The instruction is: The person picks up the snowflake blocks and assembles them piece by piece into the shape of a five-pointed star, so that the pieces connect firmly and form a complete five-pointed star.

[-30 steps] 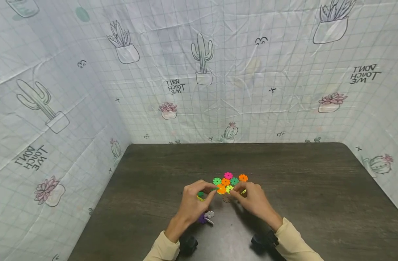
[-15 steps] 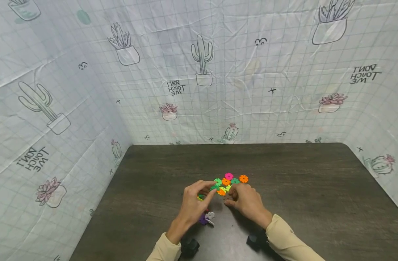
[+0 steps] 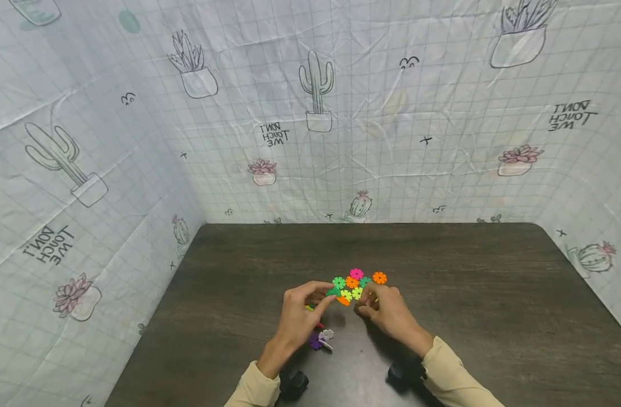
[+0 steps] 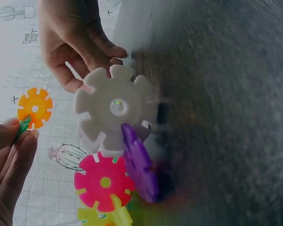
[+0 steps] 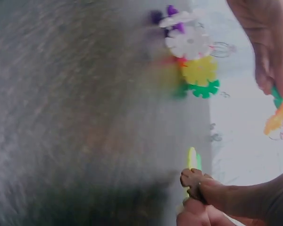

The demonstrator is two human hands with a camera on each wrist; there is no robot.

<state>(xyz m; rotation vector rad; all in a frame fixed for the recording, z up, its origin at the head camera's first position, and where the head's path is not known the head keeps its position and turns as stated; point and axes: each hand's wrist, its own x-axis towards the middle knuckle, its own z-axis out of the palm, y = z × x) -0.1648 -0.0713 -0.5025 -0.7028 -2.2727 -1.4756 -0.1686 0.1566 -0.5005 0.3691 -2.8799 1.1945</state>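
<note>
My left hand (image 3: 305, 311) pinches a green notched disc (image 4: 21, 128) between thumb and fingertips. Slotted onto that disc is an orange notched disc (image 4: 35, 109), jutting out past the fingers. Just to the right, my right hand (image 3: 391, 311) holds a brown notched disc (image 5: 192, 182) between thumb and index finger, low over the table. Beyond the hands lie loose flower-shaped discs: a pink disc (image 3: 356, 273), a light green disc (image 3: 338, 282), another orange disc (image 3: 380, 277) and several more. Part of the dark green disc (image 3: 365, 281) is covered by the right hand.
Near my left wrist stands a joined cluster with a white disc (image 4: 96, 110) and a purple disc (image 4: 140, 165). Behind it, a yellow disc (image 5: 199, 70) and a pink disc (image 4: 103, 181) show. A patterned cloth (image 3: 315, 169) borders the dark table (image 3: 468, 294).
The right hand moved down from the yellow discs to the brown disc on the table and picked it up. The left hand stayed nearly in place; its orange disc tilted.
</note>
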